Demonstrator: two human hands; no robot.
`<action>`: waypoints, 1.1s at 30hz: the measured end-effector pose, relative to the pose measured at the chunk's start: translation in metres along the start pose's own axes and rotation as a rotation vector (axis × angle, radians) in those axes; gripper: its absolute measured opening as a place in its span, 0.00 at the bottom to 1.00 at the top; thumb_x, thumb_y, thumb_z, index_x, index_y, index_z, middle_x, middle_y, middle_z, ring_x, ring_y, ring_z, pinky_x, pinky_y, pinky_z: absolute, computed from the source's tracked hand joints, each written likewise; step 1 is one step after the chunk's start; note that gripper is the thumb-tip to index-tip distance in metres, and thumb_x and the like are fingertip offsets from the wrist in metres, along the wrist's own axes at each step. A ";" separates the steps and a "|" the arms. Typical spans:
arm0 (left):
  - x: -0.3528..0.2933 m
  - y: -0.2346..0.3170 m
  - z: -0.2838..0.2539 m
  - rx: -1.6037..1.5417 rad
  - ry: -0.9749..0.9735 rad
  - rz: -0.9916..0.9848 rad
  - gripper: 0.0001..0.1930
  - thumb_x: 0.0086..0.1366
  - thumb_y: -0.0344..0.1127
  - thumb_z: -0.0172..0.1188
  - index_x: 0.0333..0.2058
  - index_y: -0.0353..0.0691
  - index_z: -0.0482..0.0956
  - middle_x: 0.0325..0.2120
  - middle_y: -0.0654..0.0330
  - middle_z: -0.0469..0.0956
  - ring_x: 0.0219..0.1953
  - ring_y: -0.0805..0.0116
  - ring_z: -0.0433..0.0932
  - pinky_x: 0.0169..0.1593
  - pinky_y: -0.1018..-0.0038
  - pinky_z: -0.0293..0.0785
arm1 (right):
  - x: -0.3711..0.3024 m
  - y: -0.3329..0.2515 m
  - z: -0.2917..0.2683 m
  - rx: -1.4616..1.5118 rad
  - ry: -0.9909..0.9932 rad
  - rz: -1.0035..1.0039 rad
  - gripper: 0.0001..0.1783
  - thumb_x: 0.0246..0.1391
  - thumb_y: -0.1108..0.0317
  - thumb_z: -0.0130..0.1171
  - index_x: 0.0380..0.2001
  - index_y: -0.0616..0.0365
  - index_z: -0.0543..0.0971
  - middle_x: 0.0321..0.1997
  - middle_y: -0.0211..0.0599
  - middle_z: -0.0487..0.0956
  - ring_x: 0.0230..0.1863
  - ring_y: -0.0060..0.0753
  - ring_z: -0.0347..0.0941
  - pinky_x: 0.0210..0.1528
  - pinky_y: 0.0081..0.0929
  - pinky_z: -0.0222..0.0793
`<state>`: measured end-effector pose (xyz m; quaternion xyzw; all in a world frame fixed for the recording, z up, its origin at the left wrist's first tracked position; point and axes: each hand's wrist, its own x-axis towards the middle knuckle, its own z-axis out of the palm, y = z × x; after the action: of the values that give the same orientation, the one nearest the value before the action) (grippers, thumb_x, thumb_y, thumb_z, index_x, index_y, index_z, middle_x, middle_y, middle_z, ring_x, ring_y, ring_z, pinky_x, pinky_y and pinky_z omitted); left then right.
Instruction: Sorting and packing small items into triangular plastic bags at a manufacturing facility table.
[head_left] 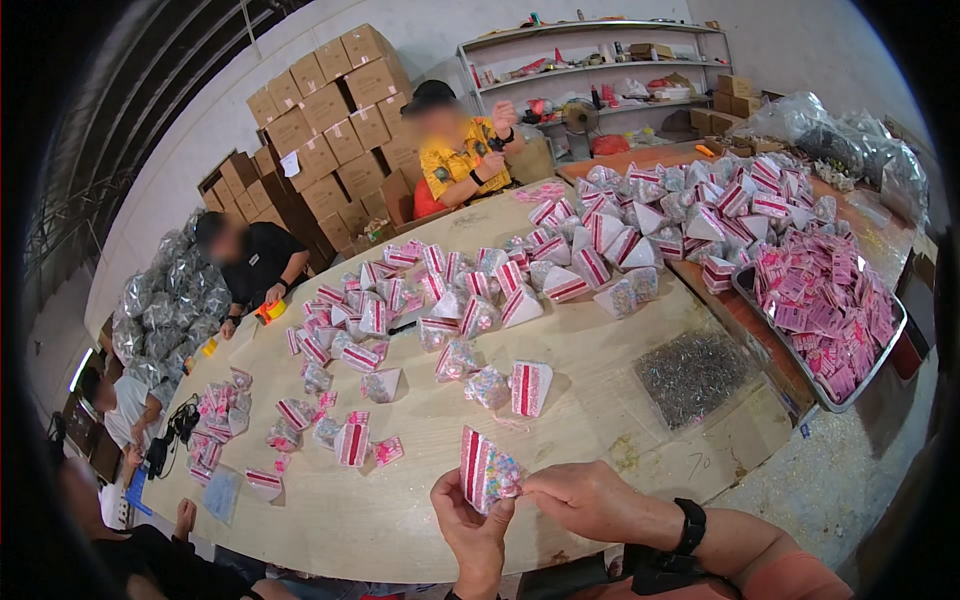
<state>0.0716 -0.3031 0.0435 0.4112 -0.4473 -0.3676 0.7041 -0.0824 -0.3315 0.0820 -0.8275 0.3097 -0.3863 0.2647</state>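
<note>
My left hand (468,535) is closed around a toy cake slice (474,462) with white and red-pink stripes and pastel bits on its right face. It is held up over the near edge of the table. My right hand (605,503) pinches with closed fingers at the slice's lower right end; whatever lies between the fingertips is too small to make out. Just beyond stands another striped slice (531,388) on the tabletop, with a slice covered in pastel bits (487,388) left of it.
Many more slices (480,290) spread across the wooden table (590,440). At right are a flat clear bag of dark slivers (690,378) and a metal tray (842,405) heaped with pink packets (825,300). Other people sit around the far and left sides, including one in yellow (455,160).
</note>
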 end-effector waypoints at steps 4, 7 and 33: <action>0.000 0.000 0.001 0.028 0.000 0.034 0.32 0.46 0.27 0.66 0.47 0.34 0.56 0.41 0.57 0.63 0.44 0.69 0.65 0.49 0.75 0.63 | 0.000 -0.001 -0.001 -0.058 -0.026 0.007 0.07 0.47 0.72 0.51 0.31 0.59 0.74 0.30 0.39 0.77 0.32 0.40 0.74 0.31 0.29 0.70; 0.000 -0.003 -0.001 0.028 -0.004 0.040 0.32 0.46 0.27 0.66 0.47 0.33 0.56 0.41 0.57 0.63 0.44 0.69 0.65 0.49 0.75 0.62 | 0.000 -0.002 -0.001 -0.048 -0.018 0.000 0.07 0.47 0.72 0.51 0.31 0.59 0.74 0.30 0.39 0.77 0.31 0.41 0.74 0.30 0.29 0.70; -0.002 -0.006 -0.005 0.267 -0.033 0.140 0.33 0.45 0.22 0.65 0.48 0.33 0.55 0.42 0.56 0.61 0.44 0.68 0.65 0.49 0.74 0.63 | 0.001 0.000 -0.003 -0.177 -0.092 0.067 0.09 0.46 0.71 0.49 0.32 0.54 0.75 0.26 0.38 0.76 0.29 0.42 0.73 0.27 0.34 0.68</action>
<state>0.0749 -0.3026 0.0360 0.4629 -0.5311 -0.2615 0.6597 -0.0838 -0.3327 0.0841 -0.8538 0.3577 -0.3098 0.2171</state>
